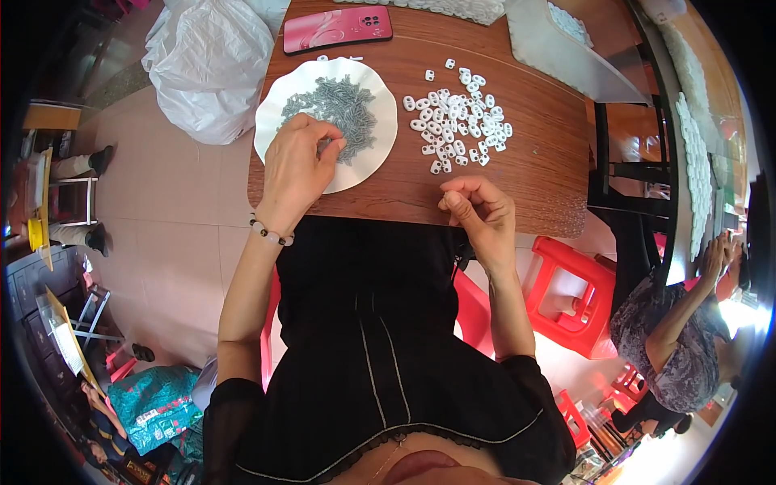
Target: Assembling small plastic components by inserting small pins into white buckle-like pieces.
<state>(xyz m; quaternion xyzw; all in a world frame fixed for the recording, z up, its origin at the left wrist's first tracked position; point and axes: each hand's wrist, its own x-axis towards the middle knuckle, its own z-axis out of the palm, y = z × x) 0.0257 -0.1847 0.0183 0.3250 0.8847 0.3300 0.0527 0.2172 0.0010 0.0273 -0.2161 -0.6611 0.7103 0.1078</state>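
My left hand (302, 166) is over the near part of a white wavy-rimmed plate (380, 149), its thumb and fingertips pinched together. Whatever they hold is too small to make out. Heaped on the plate are many thin grey pieces (356, 113) that look like tiny springs or pins. My right hand (482, 217) hovers by the table's front edge with thumb and fingers closed; its fingertips hide most of whatever is between them. Just beyond it lies a loose pile of small white oval plastic pieces (457, 121), with dark holes in them.
A pink phone (338, 31) lies at the back left of the wooden table (533, 162). A pale tray (558, 61) stands at the back right. A white plastic bag (206, 69) is left of the table, a red stool (574, 295) to the right. Another person (679, 339) works at the far right.
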